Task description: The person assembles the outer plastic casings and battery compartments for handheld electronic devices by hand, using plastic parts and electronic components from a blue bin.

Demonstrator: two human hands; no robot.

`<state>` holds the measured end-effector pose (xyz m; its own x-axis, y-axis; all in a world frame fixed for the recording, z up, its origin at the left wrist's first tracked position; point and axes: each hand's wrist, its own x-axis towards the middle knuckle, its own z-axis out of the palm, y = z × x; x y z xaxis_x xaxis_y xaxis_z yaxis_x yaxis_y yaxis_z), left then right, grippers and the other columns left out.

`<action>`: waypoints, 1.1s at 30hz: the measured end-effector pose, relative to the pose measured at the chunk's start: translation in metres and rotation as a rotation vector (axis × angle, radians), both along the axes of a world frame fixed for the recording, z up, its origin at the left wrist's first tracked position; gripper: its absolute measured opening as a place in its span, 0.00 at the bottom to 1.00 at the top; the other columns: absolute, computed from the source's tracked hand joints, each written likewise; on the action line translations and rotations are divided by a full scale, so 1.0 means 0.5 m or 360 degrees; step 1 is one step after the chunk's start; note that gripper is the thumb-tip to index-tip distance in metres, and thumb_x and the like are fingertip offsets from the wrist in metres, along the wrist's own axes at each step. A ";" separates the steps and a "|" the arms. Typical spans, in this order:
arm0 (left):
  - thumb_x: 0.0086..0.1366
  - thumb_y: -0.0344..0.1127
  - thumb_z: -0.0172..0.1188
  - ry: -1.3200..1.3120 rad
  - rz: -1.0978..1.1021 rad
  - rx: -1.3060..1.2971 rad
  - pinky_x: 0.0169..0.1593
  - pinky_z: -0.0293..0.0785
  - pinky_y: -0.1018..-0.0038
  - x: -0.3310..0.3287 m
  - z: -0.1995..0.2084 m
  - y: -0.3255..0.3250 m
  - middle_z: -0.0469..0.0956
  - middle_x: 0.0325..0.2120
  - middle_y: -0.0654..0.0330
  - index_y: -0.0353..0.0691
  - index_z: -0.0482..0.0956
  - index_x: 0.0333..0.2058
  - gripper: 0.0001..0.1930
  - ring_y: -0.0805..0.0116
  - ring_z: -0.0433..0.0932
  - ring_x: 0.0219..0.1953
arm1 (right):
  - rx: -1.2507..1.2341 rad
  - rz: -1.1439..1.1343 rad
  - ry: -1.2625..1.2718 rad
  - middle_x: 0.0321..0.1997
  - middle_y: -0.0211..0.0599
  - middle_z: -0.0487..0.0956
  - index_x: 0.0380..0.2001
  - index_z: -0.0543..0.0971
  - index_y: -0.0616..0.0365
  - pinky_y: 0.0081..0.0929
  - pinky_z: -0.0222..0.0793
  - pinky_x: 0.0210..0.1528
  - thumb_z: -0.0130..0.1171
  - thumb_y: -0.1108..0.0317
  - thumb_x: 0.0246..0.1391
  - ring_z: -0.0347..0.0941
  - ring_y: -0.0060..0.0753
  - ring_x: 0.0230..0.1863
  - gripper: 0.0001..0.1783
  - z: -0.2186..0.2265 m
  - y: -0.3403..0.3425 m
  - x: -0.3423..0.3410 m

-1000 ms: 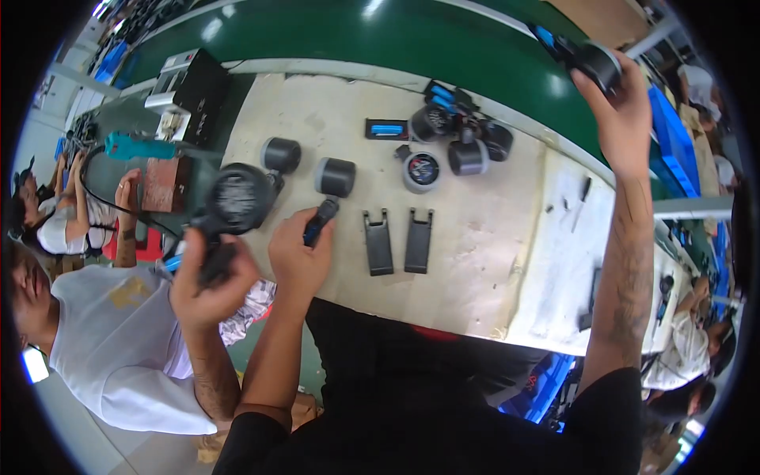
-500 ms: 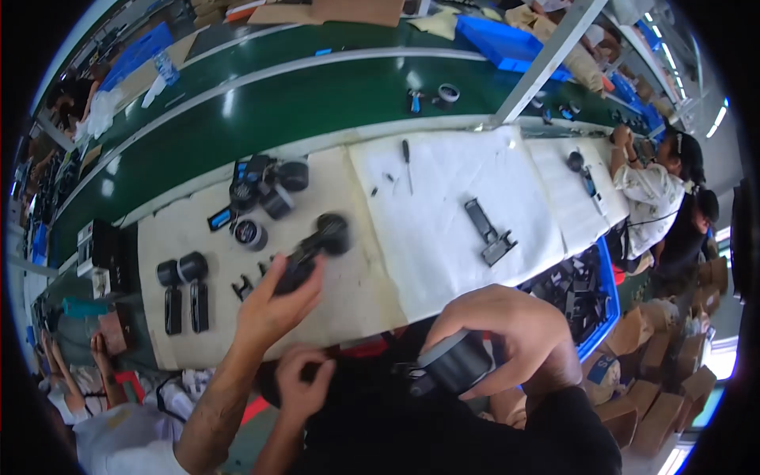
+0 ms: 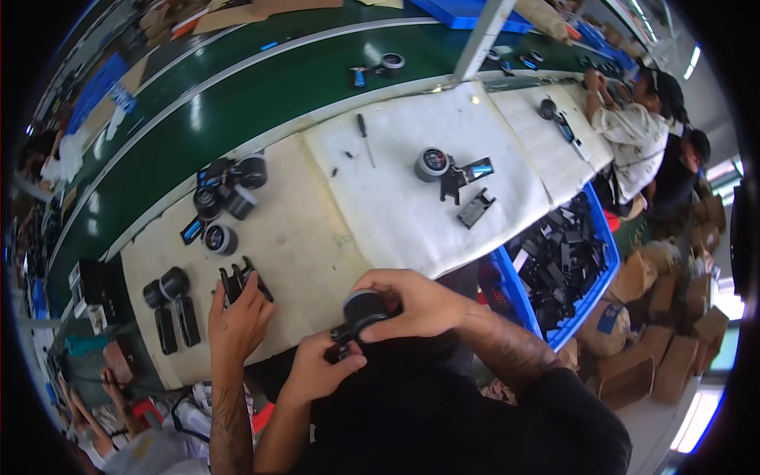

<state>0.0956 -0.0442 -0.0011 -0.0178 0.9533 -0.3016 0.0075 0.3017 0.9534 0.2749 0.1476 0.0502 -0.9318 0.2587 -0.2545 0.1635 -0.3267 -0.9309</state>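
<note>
My right hand (image 3: 419, 305) is wrapped round the drum-shaped head of a black device (image 3: 366, 313), just in front of the bench edge. With thumb and fingers, my left hand (image 3: 313, 368) grips the narrow black end of that device from below; my fingers partly hide it. On the white mat ahead lies another device with a round head (image 3: 433, 163) and a blue-marked part. Beside it is a black bracket (image 3: 476, 209). A co-worker's hand (image 3: 237, 321) reaches in on the left over black forked parts (image 3: 241, 279).
Several round-headed devices (image 3: 220, 238) lie on the left mat; two more (image 3: 174, 281) stand nearer the edge. A screwdriver (image 3: 364, 138) rests on the white mat. To the right is a blue bin (image 3: 518, 291) of black parts. Beyond runs a green conveyor (image 3: 301, 91).
The view has shifted. My hands have come together on one device. A round-headed device now lies by the bracket. The co-worker's hand has let go of its device and moved to the forked parts.
</note>
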 end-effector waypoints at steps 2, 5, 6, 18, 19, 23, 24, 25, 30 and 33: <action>0.53 0.35 0.78 0.0313 0.0015 0.0067 0.35 0.76 0.73 0.003 0.034 0.016 0.82 0.28 0.60 0.35 0.82 0.35 0.16 0.70 0.81 0.29 | -0.0121 -0.0189 0.0029 0.42 0.35 0.82 0.52 0.74 0.60 0.21 0.74 0.45 0.70 0.66 0.59 0.78 0.21 0.44 0.22 -0.073 -0.027 -0.017; 0.49 0.36 0.81 0.0591 0.0060 0.0131 0.37 0.76 0.74 -0.009 0.054 0.013 0.82 0.27 0.57 0.35 0.82 0.34 0.18 0.69 0.82 0.30 | -0.0410 -0.0317 -0.0349 0.34 0.37 0.83 0.55 0.70 0.54 0.20 0.74 0.25 0.58 0.48 0.67 0.81 0.25 0.28 0.24 -0.088 -0.038 -0.037; 0.49 0.37 0.81 0.0556 0.0063 0.0122 0.38 0.77 0.74 -0.015 0.055 0.007 0.82 0.27 0.55 0.35 0.82 0.35 0.19 0.69 0.82 0.30 | -0.0416 -0.0347 -0.0350 0.34 0.37 0.83 0.55 0.70 0.54 0.20 0.74 0.25 0.58 0.48 0.67 0.81 0.25 0.28 0.24 -0.098 -0.039 -0.034; 0.57 0.30 0.73 0.0143 0.0613 -0.0037 0.37 0.72 0.80 -0.039 0.045 -0.026 0.78 0.30 0.64 0.33 0.78 0.40 0.16 0.77 0.76 0.32 | 0.2213 -0.0797 -0.0750 0.53 0.46 0.79 0.58 0.77 0.44 0.46 0.69 0.58 0.74 0.51 0.46 0.74 0.56 0.55 0.35 -0.097 0.380 0.089; 0.58 0.31 0.72 0.0042 0.0632 -0.0035 0.37 0.72 0.80 -0.039 0.053 -0.021 0.78 0.30 0.63 0.32 0.77 0.42 0.16 0.76 0.76 0.33 | 0.2103 -0.0736 -0.0767 0.51 0.46 0.80 0.58 0.77 0.45 0.44 0.71 0.57 0.74 0.52 0.46 0.76 0.54 0.54 0.34 -0.103 0.412 0.093; 0.56 0.40 0.73 -0.0174 0.0690 0.0036 0.36 0.71 0.77 -0.020 0.095 -0.026 0.75 0.31 0.61 0.32 0.75 0.47 0.25 0.72 0.76 0.32 | 0.2017 -0.1047 -0.0674 0.47 0.49 0.84 0.54 0.80 0.50 0.41 0.75 0.54 0.73 0.53 0.47 0.80 0.52 0.51 0.31 -0.077 0.538 0.138; 0.54 0.37 0.71 -0.0010 0.0693 -0.0017 0.37 0.71 0.76 -0.010 0.102 -0.033 0.75 0.31 0.62 0.32 0.76 0.45 0.22 0.72 0.74 0.31 | 0.2103 -0.1134 -0.0769 0.45 0.50 0.85 0.55 0.79 0.54 0.38 0.77 0.51 0.74 0.53 0.47 0.82 0.51 0.47 0.33 -0.062 0.579 0.171; 0.54 0.37 0.71 -0.0020 0.0690 -0.0007 0.37 0.71 0.76 -0.010 0.106 -0.039 0.75 0.31 0.62 0.32 0.76 0.45 0.22 0.72 0.74 0.31 | 0.2181 -0.1134 -0.0974 0.45 0.50 0.85 0.56 0.79 0.53 0.38 0.77 0.51 0.74 0.51 0.46 0.83 0.51 0.47 0.35 -0.043 0.627 0.204; 0.63 0.33 0.72 0.0693 0.0360 0.0023 0.32 0.69 0.70 -0.007 0.097 -0.025 0.76 0.27 0.63 0.36 0.81 0.45 0.14 0.71 0.70 0.26 | 0.2359 -0.1232 -0.1577 0.45 0.51 0.85 0.60 0.76 0.52 0.39 0.78 0.49 0.73 0.50 0.47 0.83 0.51 0.46 0.37 0.008 0.836 0.410; 0.54 0.27 0.63 0.0730 0.0436 -0.0005 0.38 0.71 0.78 -0.020 0.086 -0.017 0.75 0.29 0.61 0.31 0.77 0.44 0.17 0.72 0.74 0.31 | 0.2513 -0.1346 -0.1869 0.58 0.54 0.78 0.62 0.71 0.60 0.43 0.73 0.60 0.74 0.44 0.45 0.75 0.54 0.61 0.47 0.019 0.874 0.418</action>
